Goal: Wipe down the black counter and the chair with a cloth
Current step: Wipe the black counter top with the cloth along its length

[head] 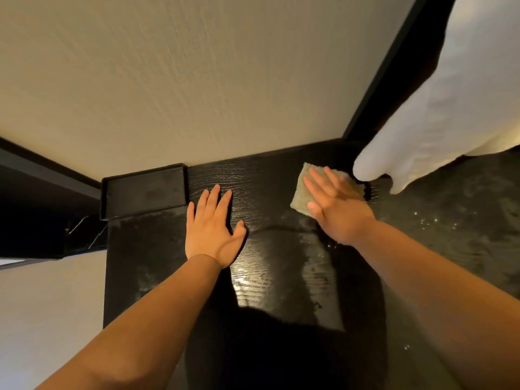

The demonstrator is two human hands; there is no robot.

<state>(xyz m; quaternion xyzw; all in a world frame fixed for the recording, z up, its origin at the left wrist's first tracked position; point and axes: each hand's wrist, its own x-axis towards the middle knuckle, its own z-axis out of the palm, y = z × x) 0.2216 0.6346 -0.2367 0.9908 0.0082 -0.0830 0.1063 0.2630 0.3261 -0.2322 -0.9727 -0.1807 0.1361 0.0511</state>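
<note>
The black wood-grain counter (267,277) runs from the wall toward me, with damp streaks and a bright reflection in its middle. My right hand (334,204) presses flat with straight fingers on a small folded beige cloth (301,198) near the counter's back right. My left hand (213,226) rests palm-down with fingers spread on the bare counter, to the left of the cloth. No chair shows in this view.
A shallow black tray (146,190) sits at the counter's back left against the cream wall (197,80). White fabric (450,122) hangs down at the right, its corner just beyond the cloth. Water droplets dot the darker surface (450,220) on the right.
</note>
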